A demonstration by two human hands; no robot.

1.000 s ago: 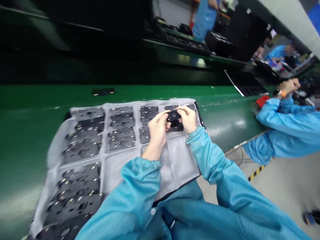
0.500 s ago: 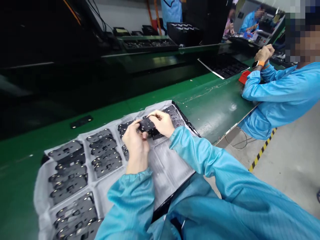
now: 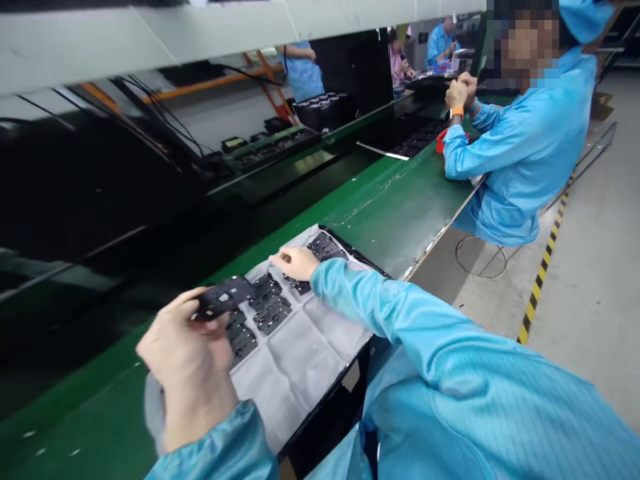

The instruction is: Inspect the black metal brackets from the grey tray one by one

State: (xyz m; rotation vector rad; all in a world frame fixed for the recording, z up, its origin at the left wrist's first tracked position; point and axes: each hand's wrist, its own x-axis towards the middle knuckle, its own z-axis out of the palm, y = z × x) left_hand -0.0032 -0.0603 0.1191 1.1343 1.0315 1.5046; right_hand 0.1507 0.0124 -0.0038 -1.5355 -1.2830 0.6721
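My left hand (image 3: pixel 187 340) is raised at the left, its fingers closed on a flat black part (image 3: pixel 225 297) with small pale spots. Below and beyond it lies a tray (image 3: pixel 320 327) lined with whitish sheet and divided into compartments. Stacks of similar dark parts (image 3: pixel 273 303) fill its far compartments; the nearer ones show bare lining. Over the tray's far edge is my right hand (image 3: pixel 296 263), thumb and forefinger pinched together. Anything between those fingertips is too small to make out.
A green bench (image 3: pixel 395 213) runs away to the right. Beside it sits a person in blue (image 3: pixel 520 153) with both hands raised, near a red box (image 3: pixel 441 141). A dark sheet (image 3: pixel 410 137) lies farther along. A wire stool ring (image 3: pixel 481 275) stands below the bench edge.
The view has turned and tilted. My hands have parted: my left hand has lifted the black part toward the left, and my right hand has let go of it and stays over the tray.
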